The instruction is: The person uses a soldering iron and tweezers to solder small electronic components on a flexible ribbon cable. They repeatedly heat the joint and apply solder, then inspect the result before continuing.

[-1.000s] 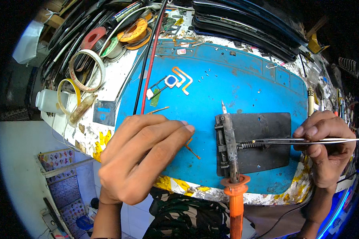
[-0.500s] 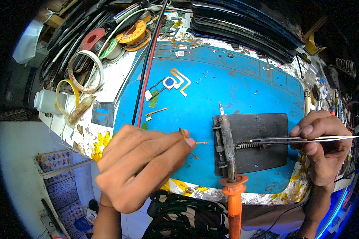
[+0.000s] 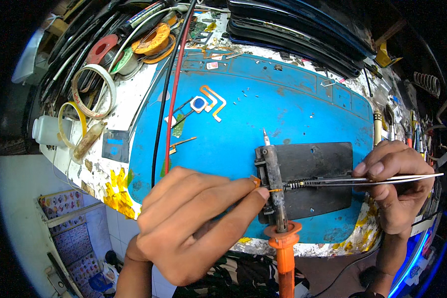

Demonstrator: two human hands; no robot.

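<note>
Between thumb and forefinger, my left hand point(image 3: 196, 226) pinches a small orange flex cable point(image 3: 274, 190); most of it is hidden by the fingers. The strip's thin end reaches over the shaft of a soldering iron point(image 3: 284, 243) with an orange handle. That iron lies across the edge of a black hinged clamp plate point(image 3: 323, 206), tip pointing away from me. On the right, my right hand point(image 3: 400, 181) grips a pair of tweezers point(image 3: 340, 182), held level over the plate. Their tips end close to the cable's end by the shaft; I cannot tell whether they touch.
Another flex part with a blue square point(image 3: 198, 104) lies on the blue mat point(image 3: 243, 154), with a thin strip point(image 3: 184, 144) nearer me. Black and red cables point(image 3: 171, 94) cross the mat's left. Tape rings point(image 3: 94, 92) stand left; stacked dark panels point(image 3: 298, 39) lie behind.
My left hand has moved right, bringing the flex cable from the bare mat to the soldering iron's shaft. The tweezers remain over the plate. The whole view has shifted slightly.
</note>
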